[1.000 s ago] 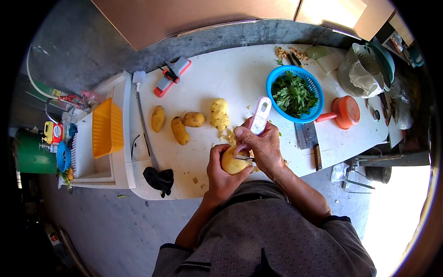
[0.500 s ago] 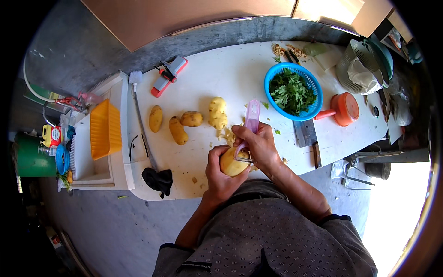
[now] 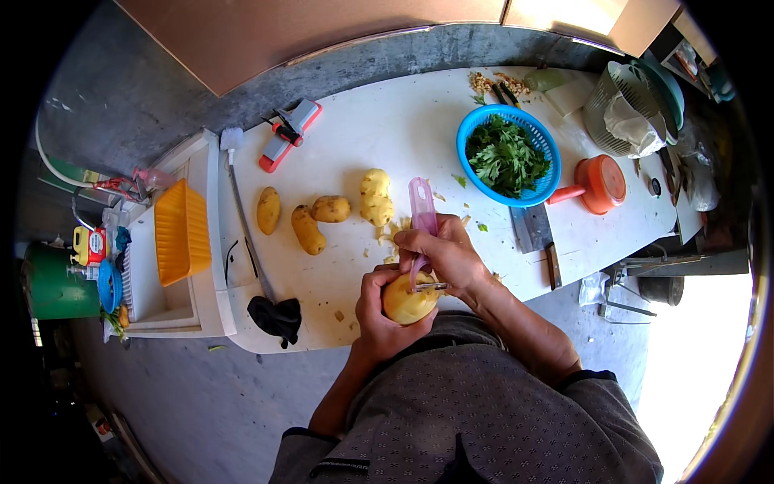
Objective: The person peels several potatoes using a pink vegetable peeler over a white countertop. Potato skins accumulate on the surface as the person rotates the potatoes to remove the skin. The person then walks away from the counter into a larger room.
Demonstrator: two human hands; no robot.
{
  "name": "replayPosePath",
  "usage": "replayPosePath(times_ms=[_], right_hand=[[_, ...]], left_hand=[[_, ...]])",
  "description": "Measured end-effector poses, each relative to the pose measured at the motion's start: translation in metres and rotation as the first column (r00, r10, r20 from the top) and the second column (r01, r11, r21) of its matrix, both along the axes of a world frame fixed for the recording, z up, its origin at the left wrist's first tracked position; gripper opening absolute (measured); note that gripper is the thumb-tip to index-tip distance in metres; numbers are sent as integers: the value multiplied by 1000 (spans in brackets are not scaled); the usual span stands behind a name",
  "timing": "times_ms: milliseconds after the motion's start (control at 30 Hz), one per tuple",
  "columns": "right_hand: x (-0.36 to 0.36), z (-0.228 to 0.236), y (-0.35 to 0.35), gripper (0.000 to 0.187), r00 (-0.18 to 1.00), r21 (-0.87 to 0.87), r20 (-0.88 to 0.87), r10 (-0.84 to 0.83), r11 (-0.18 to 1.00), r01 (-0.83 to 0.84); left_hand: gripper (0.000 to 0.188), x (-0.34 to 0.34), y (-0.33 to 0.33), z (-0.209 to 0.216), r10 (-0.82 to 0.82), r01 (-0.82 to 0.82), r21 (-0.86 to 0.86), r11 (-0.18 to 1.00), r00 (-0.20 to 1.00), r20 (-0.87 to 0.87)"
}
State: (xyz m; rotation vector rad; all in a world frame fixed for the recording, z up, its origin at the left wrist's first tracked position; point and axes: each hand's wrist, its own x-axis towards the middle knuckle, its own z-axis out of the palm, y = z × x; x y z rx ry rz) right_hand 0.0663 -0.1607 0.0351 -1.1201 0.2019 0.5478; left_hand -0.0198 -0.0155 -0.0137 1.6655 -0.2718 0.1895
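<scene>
My left hand (image 3: 379, 316) is closed around a partly peeled potato (image 3: 407, 300) just over the table's near edge. My right hand (image 3: 446, 258) grips a pink-handled peeler (image 3: 422, 208), whose metal blade rests on the potato's upper right side. Beyond my hands, a peeled potato (image 3: 376, 198) lies on the white table, with pale peelings (image 3: 390, 234) beside it. Further left are unpeeled potatoes: one long (image 3: 307, 231), one touching it (image 3: 331, 209), and one apart (image 3: 268, 210).
Right of my hands lie a blue basket (image 3: 556, 153) of leafy greens, a cleaver (image 3: 532, 230) and an orange pan (image 3: 601, 185). At the left are a sink (image 3: 211, 266), a yellow rack (image 3: 181, 234), a long-handled brush (image 3: 242, 194) and a black cloth (image 3: 275, 318). A sharpener-like block (image 3: 290, 137) lies behind.
The peeler and my right hand have shifted slightly left, and the peeler's handle stands at a different tilt. The potato has turned a little in my left hand. The whole view has shifted slightly.
</scene>
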Motion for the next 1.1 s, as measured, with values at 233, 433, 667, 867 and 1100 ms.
replayPosePath(times_ms=[233, 433, 667, 867, 1100], right_hand=[[0, 9, -2, 18, 998, -5, -9, 59, 998, -59], [5, -2, -5, 17, 997, -48, 29, 65, 997, -63], [14, -8, -12, 15, 967, 11, 86, -239, 971, 239], [-13, 6, 1, 19, 960, 51, 177, -217, 976, 211], [-16, 10, 13, 18, 962, -59, 164, -217, 972, 229]], left_hand=[[66, -5, 3, 6, -84, 81, -50, 995, 995, -62], [69, -2, 5, 12, -144, 134, -80, 988, 982, -126], [63, -2, 5, 11, -137, 125, -171, 977, 989, -61], [65, 2, -4, 7, -2, -32, -222, 975, 988, -153], [65, 6, -9, 0, 72, -93, -211, 973, 992, -106]])
